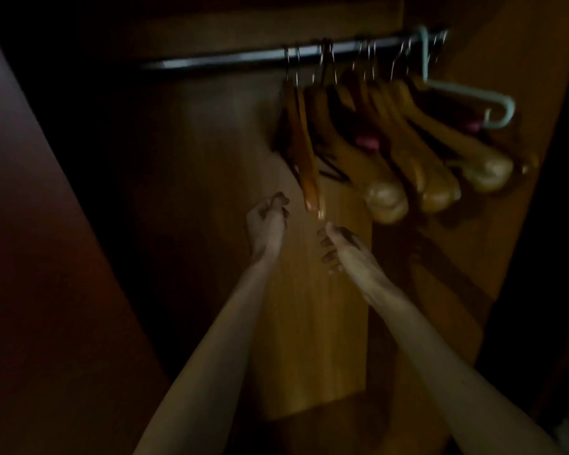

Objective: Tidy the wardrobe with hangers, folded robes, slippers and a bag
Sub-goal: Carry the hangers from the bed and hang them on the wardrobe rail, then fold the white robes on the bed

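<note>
Both arms up inside the dark wardrobe. Left hand [266, 221] loosely curled, holding nothing. Right hand [334, 246] just under the nearest wooden hanger [304, 152], fingers [326, 254] loose, not quite touching it. Further back, more wooden hangers [408, 152] and one pale plastic hanger [467, 93] on the rail [243, 59]. Best to take the near hanger gently and slide it over to the bunch.

I see a dark metal rail [243, 59] across the wardrobe top, wooden hangers [385, 152] bunched on its right half w/ wire hooks, one pale plastic hanger [467, 90] at far right, count approx, too dim and blurred, rail's left end bare.
</note>
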Available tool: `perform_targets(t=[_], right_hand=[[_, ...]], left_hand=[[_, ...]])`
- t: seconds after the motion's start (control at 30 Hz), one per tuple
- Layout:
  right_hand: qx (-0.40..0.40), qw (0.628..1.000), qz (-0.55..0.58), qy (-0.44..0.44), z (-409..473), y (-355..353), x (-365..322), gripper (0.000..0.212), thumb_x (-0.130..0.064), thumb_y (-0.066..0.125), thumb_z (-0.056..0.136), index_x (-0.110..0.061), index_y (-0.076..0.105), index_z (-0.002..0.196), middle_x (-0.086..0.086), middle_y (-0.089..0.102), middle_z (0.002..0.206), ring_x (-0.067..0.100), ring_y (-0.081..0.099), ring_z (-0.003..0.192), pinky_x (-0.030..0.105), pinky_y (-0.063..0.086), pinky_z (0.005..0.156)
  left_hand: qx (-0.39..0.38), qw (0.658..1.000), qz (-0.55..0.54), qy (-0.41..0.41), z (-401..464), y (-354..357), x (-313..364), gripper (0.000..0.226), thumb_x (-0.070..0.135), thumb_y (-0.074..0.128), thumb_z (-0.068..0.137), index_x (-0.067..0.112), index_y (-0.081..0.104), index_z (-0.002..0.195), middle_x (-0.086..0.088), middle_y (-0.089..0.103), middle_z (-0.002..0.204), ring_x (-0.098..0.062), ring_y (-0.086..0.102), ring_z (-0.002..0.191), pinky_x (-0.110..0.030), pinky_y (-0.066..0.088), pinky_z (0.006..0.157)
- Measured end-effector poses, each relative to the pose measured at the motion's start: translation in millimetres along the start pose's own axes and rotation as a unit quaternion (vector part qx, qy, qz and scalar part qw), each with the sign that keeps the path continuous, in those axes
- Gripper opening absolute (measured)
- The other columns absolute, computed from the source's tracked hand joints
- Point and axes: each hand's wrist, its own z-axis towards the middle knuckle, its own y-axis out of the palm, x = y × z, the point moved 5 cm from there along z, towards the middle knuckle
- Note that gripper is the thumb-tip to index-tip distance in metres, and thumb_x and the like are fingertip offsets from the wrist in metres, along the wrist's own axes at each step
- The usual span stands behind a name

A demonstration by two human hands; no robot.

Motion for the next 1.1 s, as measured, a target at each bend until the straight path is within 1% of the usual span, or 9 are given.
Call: perform_targets(t=[0.13,0.27,0.47,0.57,0.63,0.73,0.9,1.03,1.1], right_hand=[[-0.055,0.992,-0.037,0.103,-26,-5,103,0.042,-0.055,0.054,0.097,-0.023,0.064,0.122,-0.005,0.067,0.115,0.012,0.065,0.095,0.028,0.055,0.082],[-0.059,0.971,-0.091,0.212,-61,-17,209,0.035,-0.044,0.062,0.095,-0.02,0.065,0.12,-0.005,0.068,0.113,0.015,0.067,0.098,0.036,0.056,0.093],[-0.083,0.929,-0.106,0.345,-127,-27,354,0.02,-0.019,0.063,0.096,-0.005,0.069,0.108,0.015,0.072,0.108,0.024,0.066,0.089,0.038,0.055,0.08],[-0.091,0.892,-0.13,0.423,-176,-32,414,0.015,-0.016,0.065,0.094,-0.006,0.073,0.099,0.015,0.074,0.101,0.02,0.067,0.079,0.023,0.051,0.061],[-0.087,0.869,-0.123,0.471,-214,-32,442,0.019,-0.016,0.065,0.094,-0.005,0.07,0.109,0.015,0.072,0.111,0.021,0.068,0.085,0.017,0.049,0.06],[-0.03,0.847,-0.109,0.52,-272,-38,473,0.034,-0.016,0.062,0.096,-0.001,0.062,0.127,0.017,0.065,0.126,0.032,0.063,0.114,0.013,0.049,0.067],[0.127,0.781,-0.044,0.61,-381,-45,501,0.022,-0.018,0.062,0.093,-0.004,0.074,0.105,0.013,0.073,0.098,0.025,0.067,0.087,0.037,0.056,0.092],[0.29,0.715,0.025,0.635,-466,-31,491,0.031,-0.016,0.058,0.089,0.005,0.064,0.112,0.023,0.071,0.091,0.028,0.062,0.068,0.034,0.05,0.069],[0.355,0.664,0.064,0.655,-517,-16,491,0.042,-0.02,0.057,0.08,0.002,0.065,0.115,0.021,0.073,0.087,0.034,0.069,0.072,0.038,0.056,0.068]], left_hand=[[-0.067,0.987,0.127,-0.066,-36,0,-108,0.026,0.019,0.063,0.094,0.019,0.062,0.068,0.006,0.059,0.063,-0.01,0.053,0.06,-0.026,0.042,0.063],[-0.181,0.933,0.25,-0.185,-92,5,-229,0.013,0.02,0.064,0.095,0.016,0.075,0.09,0.006,0.068,0.072,-0.008,0.059,0.059,-0.02,0.045,0.054],[-0.303,0.843,0.327,-0.302,-186,1,-353,0.011,0.019,0.064,0.097,0.011,0.071,0.094,-0.002,0.069,0.077,-0.009,0.059,0.057,-0.015,0.044,0.043],[-0.385,0.78,0.348,-0.35,-227,-6,-394,0.01,0.017,0.059,0.1,0.009,0.065,0.099,0.0,0.063,0.076,-0.009,0.055,0.06,-0.013,0.042,0.045],[-0.434,0.736,0.373,-0.362,-248,-10,-421,0.011,0.017,0.055,0.102,0.01,0.063,0.102,0.001,0.061,0.076,-0.009,0.054,0.06,-0.012,0.042,0.046],[-0.509,0.664,0.417,-0.356,-277,-12,-461,0.019,0.018,0.054,0.102,0.004,0.066,0.108,-0.001,0.063,0.076,-0.01,0.056,0.059,-0.016,0.044,0.048],[-0.631,0.546,0.46,-0.303,-331,-7,-487,0.01,0.01,0.054,0.1,0.006,0.062,0.096,-0.005,0.061,0.073,-0.012,0.053,0.055,-0.016,0.04,0.042],[-0.714,0.442,0.485,-0.244,-383,-2,-499,0.011,0.008,0.057,0.098,0.003,0.065,0.095,-0.006,0.063,0.071,-0.013,0.054,0.055,-0.019,0.042,0.043],[-0.748,0.392,0.494,-0.207,-416,2,-502,0.013,0.01,0.058,0.097,0.006,0.067,0.089,-0.006,0.065,0.071,-0.014,0.055,0.055,-0.024,0.044,0.049]])
